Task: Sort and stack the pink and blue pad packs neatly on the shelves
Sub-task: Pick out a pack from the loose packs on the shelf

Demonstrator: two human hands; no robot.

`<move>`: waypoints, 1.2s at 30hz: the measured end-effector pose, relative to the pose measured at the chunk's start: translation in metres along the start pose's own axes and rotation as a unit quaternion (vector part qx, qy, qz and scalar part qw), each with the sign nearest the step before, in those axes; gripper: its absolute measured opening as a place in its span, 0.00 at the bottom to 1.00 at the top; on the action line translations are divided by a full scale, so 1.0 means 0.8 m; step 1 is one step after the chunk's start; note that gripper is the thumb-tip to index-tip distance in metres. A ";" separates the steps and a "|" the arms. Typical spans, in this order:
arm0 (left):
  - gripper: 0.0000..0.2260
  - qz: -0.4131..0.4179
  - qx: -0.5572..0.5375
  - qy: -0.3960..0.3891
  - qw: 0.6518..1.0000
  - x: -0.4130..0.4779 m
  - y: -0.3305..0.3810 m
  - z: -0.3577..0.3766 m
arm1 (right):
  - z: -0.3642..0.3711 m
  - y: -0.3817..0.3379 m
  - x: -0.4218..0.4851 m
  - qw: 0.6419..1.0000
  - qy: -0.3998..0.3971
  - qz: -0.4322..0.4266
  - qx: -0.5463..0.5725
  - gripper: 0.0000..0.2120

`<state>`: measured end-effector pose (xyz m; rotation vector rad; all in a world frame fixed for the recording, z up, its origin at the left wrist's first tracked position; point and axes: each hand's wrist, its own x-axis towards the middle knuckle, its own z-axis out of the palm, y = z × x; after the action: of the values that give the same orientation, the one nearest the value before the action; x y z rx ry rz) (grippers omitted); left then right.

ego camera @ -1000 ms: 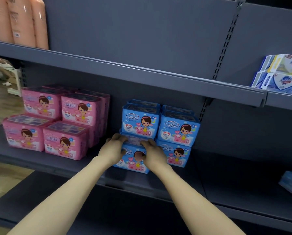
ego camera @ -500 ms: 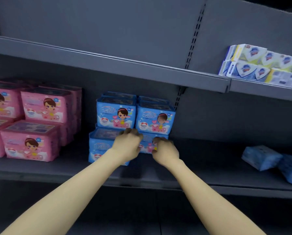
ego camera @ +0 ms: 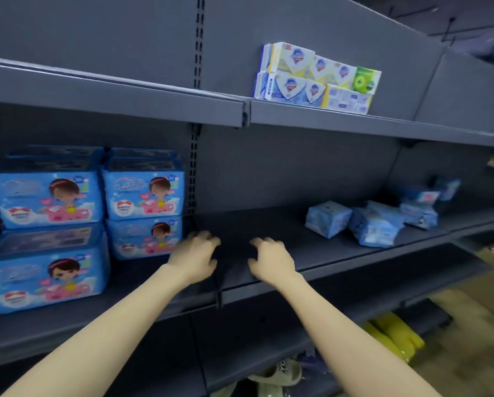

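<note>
Blue pad packs [ego camera: 144,193] stand stacked two high at the left of the middle shelf [ego camera: 268,224], with a front stack [ego camera: 43,277] nearer the edge. Several loose blue packs [ego camera: 327,219] lie scattered on the same shelf to the right. My left hand [ego camera: 195,257] hovers just right of the stacked packs, fingers curled and apart, holding nothing. My right hand [ego camera: 271,260] hovers beside it over bare shelf, also empty with fingers spread. No pink packs are in view.
Boxed soap bars [ego camera: 314,78] sit on the upper shelf at the right. Yellow items [ego camera: 394,336] lie low at the right, near the floor. A sandal [ego camera: 277,373] shows at the bottom. A vertical slotted upright [ego camera: 194,173] divides the shelf bays.
Both hands have let go of the lower blue packs and moved right, over the bare shelf. The view has swung right, so the pink packs have left the frame.
</note>
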<state>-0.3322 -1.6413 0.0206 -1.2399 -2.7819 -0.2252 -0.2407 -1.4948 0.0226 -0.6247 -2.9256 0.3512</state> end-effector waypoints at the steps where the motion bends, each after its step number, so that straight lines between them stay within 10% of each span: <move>1: 0.20 0.003 -0.004 -0.005 1.000 0.009 0.010 0.004 | -0.004 0.014 0.000 1.000 0.003 0.009 0.001 0.23; 36: 0.20 0.303 -0.076 -0.024 0.950 0.303 0.530 0.104 | -0.127 0.521 -0.031 0.955 0.070 0.288 -0.008 0.23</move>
<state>-0.1798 -1.1695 0.0144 -2.0780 -2.2984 -0.3629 -0.0398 -1.1152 0.0138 -1.4409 -2.5573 0.3174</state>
